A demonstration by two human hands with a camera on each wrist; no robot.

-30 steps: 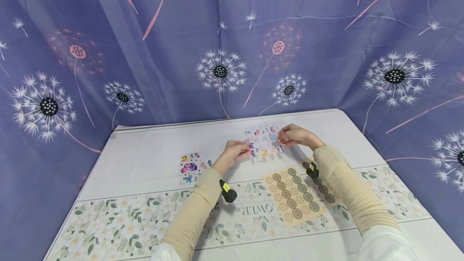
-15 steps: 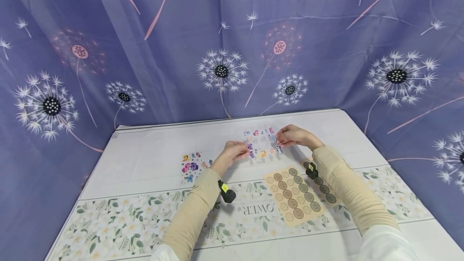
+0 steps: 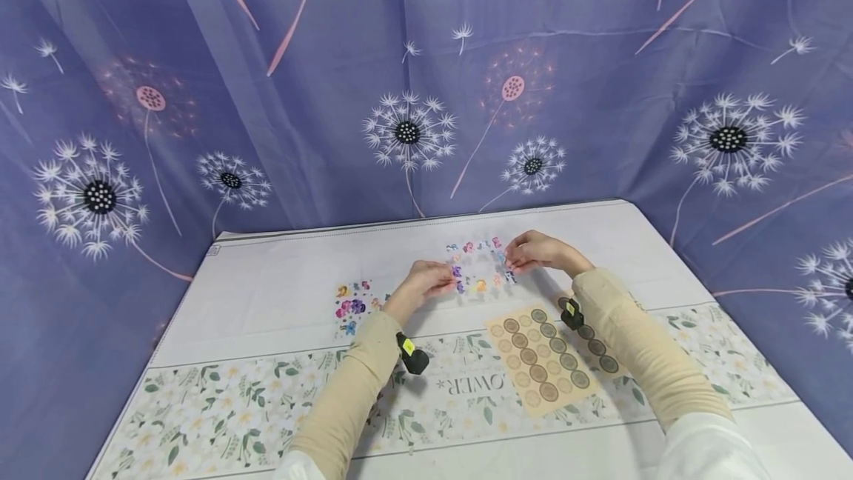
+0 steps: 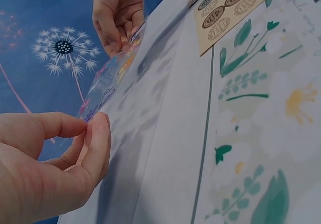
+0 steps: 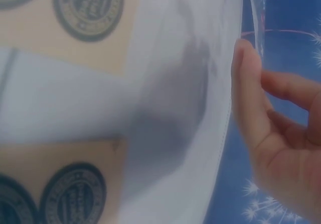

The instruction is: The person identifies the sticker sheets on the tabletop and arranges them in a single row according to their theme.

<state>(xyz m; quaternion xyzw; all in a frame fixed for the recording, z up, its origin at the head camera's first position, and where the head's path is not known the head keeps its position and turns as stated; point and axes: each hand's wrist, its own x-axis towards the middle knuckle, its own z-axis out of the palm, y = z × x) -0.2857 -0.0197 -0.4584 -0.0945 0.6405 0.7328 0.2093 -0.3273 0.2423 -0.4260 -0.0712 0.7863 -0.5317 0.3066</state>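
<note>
Fingers [image 4: 65, 124] and thumbs pinching at 2 ends, and from my screen I've got the clear sticker sheet [image 3: 481, 265] held between them: left hand [image 3: 425, 284] on its left edge, right hand [image 3: 541, 252] on its right! It's up off the white table cover [image 3: 280, 272], colourful figures round its border, shadow falling below. Closer in, I see 1 tan seal sheet [image 3: 543, 361], plus another tan sheet [image 3: 597, 347] partly behind the right forearm [image 3: 640, 350]. Beside the left forearm [image 3: 353, 391] lies a 2nd clear sheet [image 3: 351, 307]. Backdrop: a blue dandelion curtain [image 3: 320, 132].
</note>
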